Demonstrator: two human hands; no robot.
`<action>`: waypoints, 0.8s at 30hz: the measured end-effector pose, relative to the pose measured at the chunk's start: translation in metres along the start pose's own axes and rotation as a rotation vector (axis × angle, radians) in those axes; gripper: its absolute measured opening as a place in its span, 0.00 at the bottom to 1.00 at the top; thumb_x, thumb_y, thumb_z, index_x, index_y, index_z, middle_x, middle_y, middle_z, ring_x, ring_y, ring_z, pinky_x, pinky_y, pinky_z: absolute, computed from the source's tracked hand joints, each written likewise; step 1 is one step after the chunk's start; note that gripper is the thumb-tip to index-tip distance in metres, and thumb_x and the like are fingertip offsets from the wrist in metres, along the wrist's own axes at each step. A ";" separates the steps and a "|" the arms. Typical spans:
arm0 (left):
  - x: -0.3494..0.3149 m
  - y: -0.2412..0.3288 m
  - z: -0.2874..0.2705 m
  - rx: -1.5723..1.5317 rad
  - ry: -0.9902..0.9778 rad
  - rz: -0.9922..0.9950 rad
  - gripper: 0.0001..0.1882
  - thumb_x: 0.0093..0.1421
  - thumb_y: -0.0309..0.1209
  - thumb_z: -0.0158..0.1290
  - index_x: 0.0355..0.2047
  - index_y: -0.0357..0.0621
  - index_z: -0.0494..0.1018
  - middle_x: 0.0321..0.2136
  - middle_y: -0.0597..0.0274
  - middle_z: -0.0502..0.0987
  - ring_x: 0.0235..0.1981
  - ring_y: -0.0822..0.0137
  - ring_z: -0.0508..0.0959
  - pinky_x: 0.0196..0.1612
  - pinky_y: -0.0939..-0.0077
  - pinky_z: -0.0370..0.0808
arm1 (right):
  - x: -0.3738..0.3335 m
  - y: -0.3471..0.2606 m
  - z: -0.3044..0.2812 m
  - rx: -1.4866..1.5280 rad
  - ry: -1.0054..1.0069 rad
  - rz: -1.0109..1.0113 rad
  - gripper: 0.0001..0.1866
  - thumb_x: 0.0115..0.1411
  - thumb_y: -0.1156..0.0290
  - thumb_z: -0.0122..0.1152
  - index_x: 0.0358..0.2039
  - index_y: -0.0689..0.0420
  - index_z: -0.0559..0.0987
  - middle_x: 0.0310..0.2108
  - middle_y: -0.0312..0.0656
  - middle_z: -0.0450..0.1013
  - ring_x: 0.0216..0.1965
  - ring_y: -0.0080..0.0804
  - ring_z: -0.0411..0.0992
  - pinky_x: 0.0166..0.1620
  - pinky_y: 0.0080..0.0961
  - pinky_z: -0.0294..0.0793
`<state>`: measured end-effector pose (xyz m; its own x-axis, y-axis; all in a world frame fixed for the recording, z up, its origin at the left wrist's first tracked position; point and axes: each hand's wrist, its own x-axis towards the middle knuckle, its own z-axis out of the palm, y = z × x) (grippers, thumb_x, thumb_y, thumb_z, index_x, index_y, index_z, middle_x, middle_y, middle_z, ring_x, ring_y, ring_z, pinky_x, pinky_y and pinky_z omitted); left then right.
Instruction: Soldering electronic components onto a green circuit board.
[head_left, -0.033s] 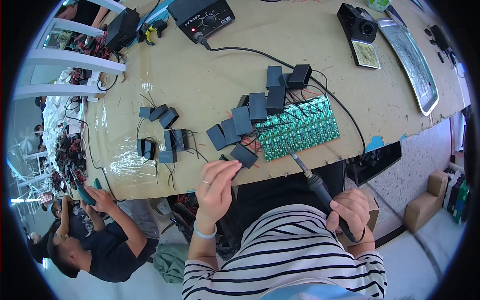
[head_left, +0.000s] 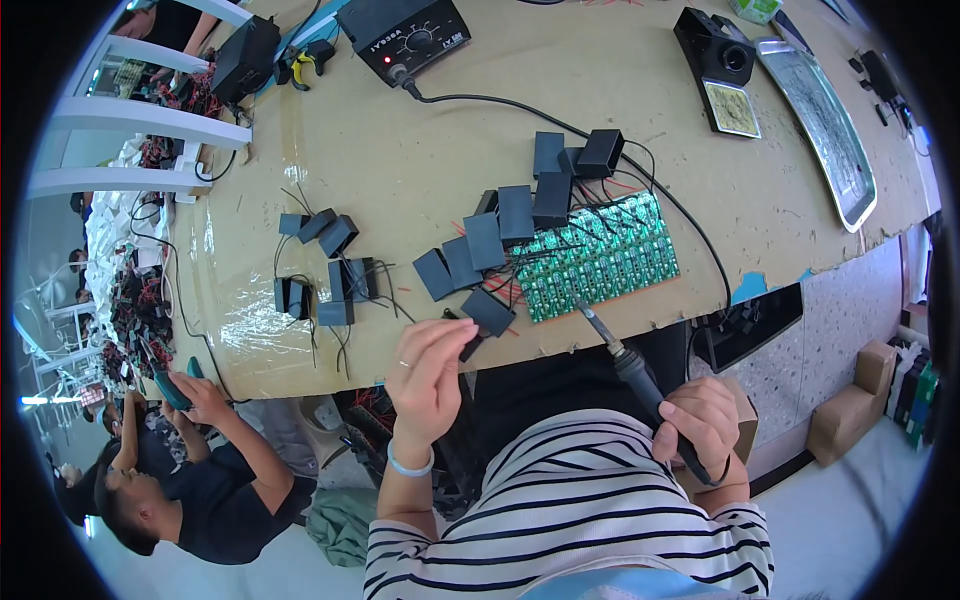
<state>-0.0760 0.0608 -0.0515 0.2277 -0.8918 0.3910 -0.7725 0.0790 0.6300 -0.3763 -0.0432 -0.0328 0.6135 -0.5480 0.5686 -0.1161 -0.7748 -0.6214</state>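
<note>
Rect. green PCB panel, densely patterned, lies flat nr. front edge of tan table; R hand closed round soldering iron, metal tip over panel. L hand: fingers bunched at smooth blk box, grip can't tell. Boxy blk station beyond, w/ white-printed dial.

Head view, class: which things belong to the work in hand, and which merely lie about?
In the work:
soldering iron in the right hand
green circuit board at the iron's tip
black box by the left hand

Apparently lying about:
yellow-handled pliers
metal tray
cardboard box
</note>
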 end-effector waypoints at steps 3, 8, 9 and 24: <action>0.017 0.013 0.000 -0.073 0.021 -0.061 0.16 0.59 0.13 0.56 0.46 0.40 0.82 0.38 0.53 0.78 0.36 0.63 0.78 0.34 0.76 0.74 | -0.003 0.000 0.003 -0.011 0.010 0.003 0.12 0.52 0.81 0.65 0.39 0.63 0.78 0.26 0.39 0.74 0.23 0.34 0.75 0.30 0.28 0.79; 0.036 0.016 0.019 0.168 -0.182 0.150 0.19 0.53 0.15 0.60 0.44 0.46 0.83 0.33 0.64 0.75 0.32 0.64 0.75 0.39 0.69 0.71 | -0.004 0.000 0.007 0.006 0.011 -0.002 0.13 0.51 0.82 0.65 0.38 0.63 0.78 0.25 0.39 0.74 0.23 0.34 0.75 0.29 0.28 0.79; 0.033 0.014 0.023 0.158 -0.167 0.164 0.18 0.49 0.16 0.63 0.41 0.45 0.83 0.34 0.67 0.75 0.33 0.62 0.75 0.41 0.68 0.70 | -0.005 0.001 0.008 0.011 0.017 0.000 0.13 0.50 0.83 0.66 0.38 0.63 0.78 0.25 0.39 0.74 0.23 0.34 0.75 0.29 0.28 0.79; 0.049 0.002 0.006 -0.112 0.009 0.069 0.13 0.56 0.14 0.62 0.39 0.42 0.77 0.31 0.59 0.75 0.26 0.66 0.73 0.33 0.74 0.72 | -0.006 0.003 0.008 0.034 -0.002 0.023 0.12 0.49 0.83 0.66 0.36 0.63 0.80 0.26 0.39 0.74 0.23 0.33 0.76 0.29 0.27 0.79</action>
<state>-0.0696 0.0146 -0.0350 0.1820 -0.8783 0.4422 -0.7159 0.1899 0.6719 -0.3744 -0.0395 -0.0421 0.6127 -0.5649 0.5527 -0.1039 -0.7508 -0.6523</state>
